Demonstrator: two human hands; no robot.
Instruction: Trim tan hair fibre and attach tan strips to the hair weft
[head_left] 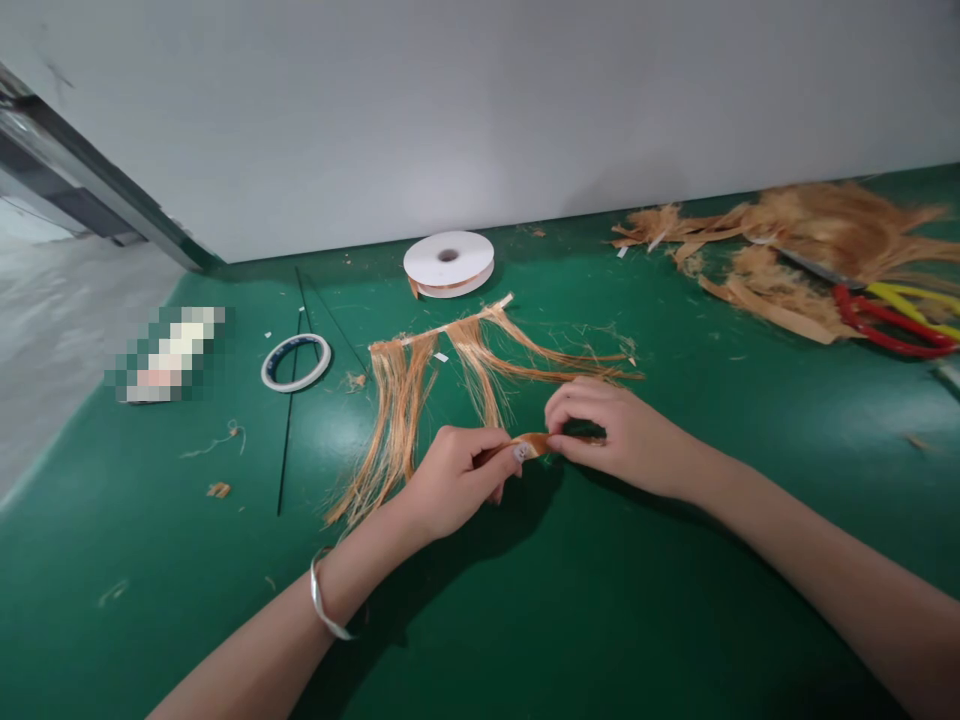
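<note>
Between my two hands runs a short orange-brown ribbon strip (535, 443), held low over the green table. My left hand (466, 470) pinches its left part between thumb and fingers. The thumb and fingertips of my right hand (600, 428) close on its right part, and a bit of the strip shows inside the curled fingers. Just beyond the hands lies a thin pale strip (442, 328) with bundles of frayed golden threads (397, 400) hanging from it. Some of these threads pass behind my left hand and forearm.
A white ribbon spool (450, 262) lies near the wall. To the left are a tape roll (296, 363), thin dark rods (285, 450) and a blurred-out rectangular object (172, 355). At the right, a heap of frayed ribbon (817, 240) lies by red-handled scissors (892, 325) and a yellow-handled tool (911, 300).
</note>
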